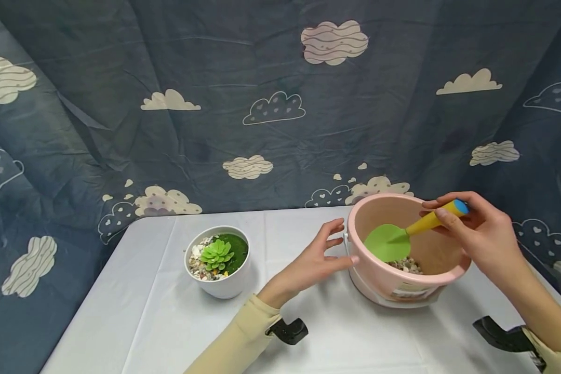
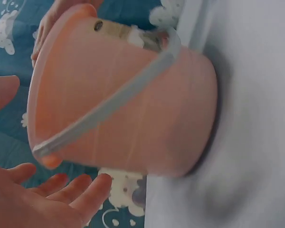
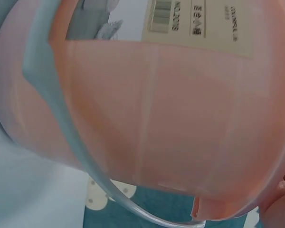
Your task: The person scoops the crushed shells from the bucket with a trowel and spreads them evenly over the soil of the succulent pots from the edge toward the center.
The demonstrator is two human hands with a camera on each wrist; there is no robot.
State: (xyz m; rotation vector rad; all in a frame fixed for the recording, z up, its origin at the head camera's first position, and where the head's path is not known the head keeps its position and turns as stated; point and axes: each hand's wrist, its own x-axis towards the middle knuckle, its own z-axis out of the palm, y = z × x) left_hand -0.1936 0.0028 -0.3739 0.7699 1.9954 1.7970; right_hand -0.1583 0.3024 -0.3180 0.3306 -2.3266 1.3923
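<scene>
A pink bucket (image 1: 369, 275) with a pale handle (image 2: 118, 97) stands on the right part of the table, small pebbles (image 1: 408, 265) at its bottom. Over its mouth my right hand (image 1: 481, 234) grips the yellow handle of a toy shovel (image 1: 390, 243), whose green blade points down and left inside the bucket. My left hand (image 1: 310, 259) is at the bucket's left side, fingers spread and holding nothing, thumb right at the wall. In the right wrist view the bucket's wall and label (image 3: 199, 23) fill most of the picture, and the shovel is hidden.
To the left stands a white pot (image 1: 222, 288) with a green succulent (image 1: 217, 254), pebbles and moss-like green in it. A white cloth covers the table (image 1: 168, 322). Behind and at both sides hangs a dark curtain (image 1: 280, 140) with cloud prints.
</scene>
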